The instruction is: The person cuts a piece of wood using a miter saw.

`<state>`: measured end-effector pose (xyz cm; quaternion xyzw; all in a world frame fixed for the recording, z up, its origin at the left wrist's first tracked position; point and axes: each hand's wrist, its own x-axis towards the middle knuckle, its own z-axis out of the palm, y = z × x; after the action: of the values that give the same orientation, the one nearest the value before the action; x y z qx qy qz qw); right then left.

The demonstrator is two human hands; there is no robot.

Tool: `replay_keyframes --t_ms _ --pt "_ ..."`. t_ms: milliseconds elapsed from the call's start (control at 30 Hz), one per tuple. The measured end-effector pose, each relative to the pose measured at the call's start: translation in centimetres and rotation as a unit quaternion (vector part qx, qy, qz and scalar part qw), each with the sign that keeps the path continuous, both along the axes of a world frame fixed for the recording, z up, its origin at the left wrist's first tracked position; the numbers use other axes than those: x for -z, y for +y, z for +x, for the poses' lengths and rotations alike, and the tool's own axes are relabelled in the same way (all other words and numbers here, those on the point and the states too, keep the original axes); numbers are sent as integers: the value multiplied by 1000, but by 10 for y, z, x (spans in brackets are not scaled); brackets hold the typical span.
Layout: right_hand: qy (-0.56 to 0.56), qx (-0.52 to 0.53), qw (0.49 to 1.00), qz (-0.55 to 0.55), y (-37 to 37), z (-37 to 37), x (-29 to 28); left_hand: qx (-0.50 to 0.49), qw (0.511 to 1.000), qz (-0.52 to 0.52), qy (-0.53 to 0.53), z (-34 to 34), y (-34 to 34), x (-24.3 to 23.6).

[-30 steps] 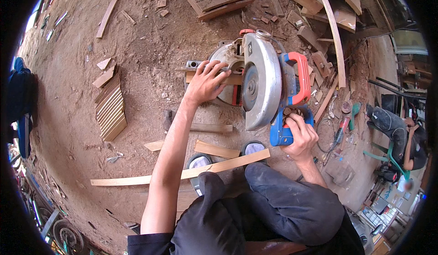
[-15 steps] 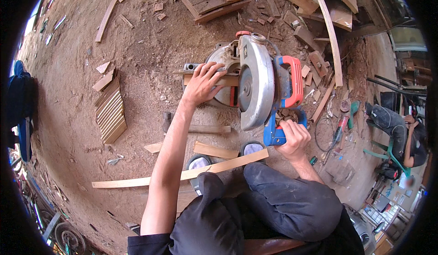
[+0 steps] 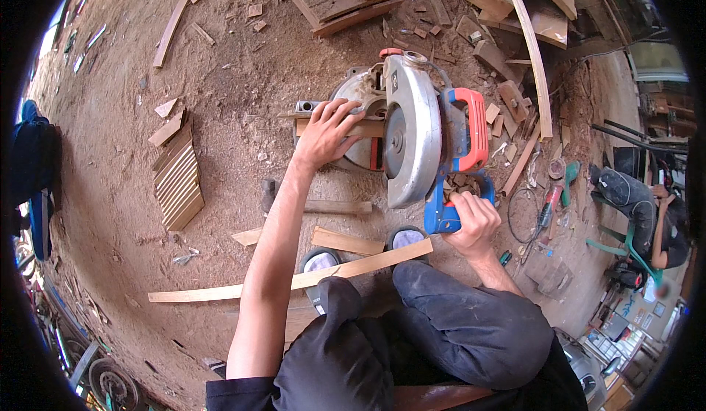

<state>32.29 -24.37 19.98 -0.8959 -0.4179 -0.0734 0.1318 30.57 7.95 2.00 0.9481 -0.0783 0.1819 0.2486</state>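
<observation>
The left arm reaches straight forward, nearly fully extended, its left hand [image 3: 326, 133] lying palm down with the fingers spread and pressed flat. The right arm is bent and held closer to the body, the right hand [image 3: 474, 223] curled into a firm fist-like grip, knuckles up. Its thumb seems tucked underneath, though it is hidden.

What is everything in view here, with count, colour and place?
mitre saw: one, silver guard, red and blue handles, centre on the dirt ground
wood strip: one, brown, on the saw's base under the left hand
stacked slats: one pile, tan, left of the saw
long thin board: one, pale, across the ground by the knees
offcuts: many, brown, right of the saw
left hand: pressing the strip
right hand: gripping the blue handle
</observation>
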Motion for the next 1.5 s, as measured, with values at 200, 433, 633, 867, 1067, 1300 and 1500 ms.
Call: replay_keyframes --t_ms 200,433,633,867,1067,1300,1500 --pt "-1 6 1000 -2 -1 -1 1 0 1000 -2 7 0 0 0" --pt "-25 -9 1000 -4 -1 1 3 -5 1000 1 15 -2 0 -1" --pt "-36 -13 999 -13 -18 -5 27 6 999 18 32 -3 -2 0" --pt "-49 -20 999 6 -15 -3 27 8 999 16 33 0 2 -2" --pt "-53 -25 998 17 -26 -2 34 12 999 2 32 7 -2 -5" --pt "-35 -37 998 31 -21 -6 39 7 999 -15 48 -3 3 0" --pt "-54 -37 998 25 -29 -5 46 14 998 -32 52 1 0 -2"
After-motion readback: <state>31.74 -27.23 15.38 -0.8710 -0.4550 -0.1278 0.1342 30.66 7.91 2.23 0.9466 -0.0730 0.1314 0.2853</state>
